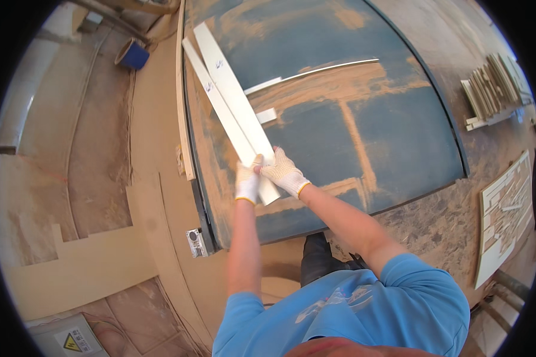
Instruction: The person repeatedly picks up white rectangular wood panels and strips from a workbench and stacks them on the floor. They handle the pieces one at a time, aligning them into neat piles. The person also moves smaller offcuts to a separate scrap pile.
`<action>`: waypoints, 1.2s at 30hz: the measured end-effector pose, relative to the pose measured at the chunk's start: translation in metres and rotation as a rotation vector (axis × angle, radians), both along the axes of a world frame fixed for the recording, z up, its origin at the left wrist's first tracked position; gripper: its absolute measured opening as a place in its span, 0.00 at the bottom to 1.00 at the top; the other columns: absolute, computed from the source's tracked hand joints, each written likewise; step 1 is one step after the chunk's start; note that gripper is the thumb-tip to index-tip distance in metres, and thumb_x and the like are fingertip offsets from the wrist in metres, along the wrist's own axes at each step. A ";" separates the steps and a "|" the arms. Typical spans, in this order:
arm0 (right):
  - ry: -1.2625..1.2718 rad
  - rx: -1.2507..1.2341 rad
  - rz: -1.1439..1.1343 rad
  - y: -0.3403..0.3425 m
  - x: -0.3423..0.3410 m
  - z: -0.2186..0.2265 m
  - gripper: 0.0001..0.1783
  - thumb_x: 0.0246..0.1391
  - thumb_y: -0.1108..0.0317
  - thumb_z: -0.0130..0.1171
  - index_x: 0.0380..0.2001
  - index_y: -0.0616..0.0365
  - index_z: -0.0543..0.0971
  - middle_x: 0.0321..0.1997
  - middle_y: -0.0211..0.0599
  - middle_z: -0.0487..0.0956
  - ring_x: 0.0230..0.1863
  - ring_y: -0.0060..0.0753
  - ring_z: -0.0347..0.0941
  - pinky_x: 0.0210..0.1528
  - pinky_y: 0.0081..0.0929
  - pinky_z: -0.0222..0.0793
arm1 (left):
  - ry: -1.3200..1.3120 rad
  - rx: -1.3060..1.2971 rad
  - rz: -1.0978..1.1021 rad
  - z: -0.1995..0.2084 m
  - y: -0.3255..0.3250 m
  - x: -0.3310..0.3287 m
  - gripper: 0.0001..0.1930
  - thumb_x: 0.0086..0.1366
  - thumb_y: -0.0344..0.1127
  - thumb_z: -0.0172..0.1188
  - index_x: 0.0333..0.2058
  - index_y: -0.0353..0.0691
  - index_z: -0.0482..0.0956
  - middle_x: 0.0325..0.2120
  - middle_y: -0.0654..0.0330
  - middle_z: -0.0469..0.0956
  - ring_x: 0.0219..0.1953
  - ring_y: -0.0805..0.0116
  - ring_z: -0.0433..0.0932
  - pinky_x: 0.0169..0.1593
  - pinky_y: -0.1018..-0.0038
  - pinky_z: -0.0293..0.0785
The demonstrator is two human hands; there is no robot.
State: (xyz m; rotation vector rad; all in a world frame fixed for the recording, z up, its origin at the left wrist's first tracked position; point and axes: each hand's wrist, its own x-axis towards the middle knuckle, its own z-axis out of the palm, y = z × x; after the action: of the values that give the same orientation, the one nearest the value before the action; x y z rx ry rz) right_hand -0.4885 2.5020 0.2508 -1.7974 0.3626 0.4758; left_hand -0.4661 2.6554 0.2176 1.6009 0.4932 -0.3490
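Two long white boards lie side by side at a slant over the dark worktable, fanned slightly apart at their far ends. Small blue marks show on both. My left hand, in a pale knitted glove with a yellow cuff, is closed on the near end of the left, narrower board. Gloved the same way, my right hand grips the near end of the wider board. The thumbs almost meet over the boards, and the fingers underneath are hidden. Beyond the right hand lie a small white block and a thin white strip.
Brown sawdust streaks the tabletop. A switch box sits at its near left corner. Right of the table are stacked boards and a panel with loose strips. A blue bucket stands far left, a grey electrical box lower left.
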 end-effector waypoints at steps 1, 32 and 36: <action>0.035 -0.039 0.042 -0.029 0.001 0.009 0.58 0.52 0.47 0.77 0.75 0.66 0.58 0.68 0.60 0.75 0.63 0.50 0.78 0.65 0.39 0.75 | -0.037 0.033 -0.046 -0.001 -0.028 -0.003 0.34 0.72 0.44 0.69 0.64 0.29 0.62 0.54 0.46 0.80 0.52 0.59 0.81 0.53 0.65 0.80; -0.486 -1.217 0.100 -1.051 -0.493 0.166 0.20 0.48 0.59 0.72 0.45 0.49 0.82 0.43 0.34 0.81 0.45 0.39 0.79 0.45 0.39 0.72 | -0.240 -0.805 0.405 0.057 -0.878 -0.190 0.30 0.70 0.70 0.55 0.46 0.47 0.79 0.40 0.60 0.79 0.45 0.61 0.81 0.51 0.61 0.81; -0.539 -1.243 -0.048 -1.167 -0.499 0.146 0.22 0.47 0.55 0.72 0.45 0.49 0.82 0.42 0.33 0.81 0.44 0.38 0.78 0.44 0.39 0.71 | -0.287 -1.212 0.128 0.122 -1.020 -0.157 0.29 0.70 0.70 0.56 0.31 0.46 0.72 0.24 0.66 0.71 0.28 0.70 0.75 0.32 0.73 0.74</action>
State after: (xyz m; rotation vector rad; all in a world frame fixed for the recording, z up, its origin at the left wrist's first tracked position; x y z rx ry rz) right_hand -0.9871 1.3348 0.3973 -2.9846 0.3335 -0.4115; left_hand -0.6230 1.6355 0.3391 0.4202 0.0872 -0.2305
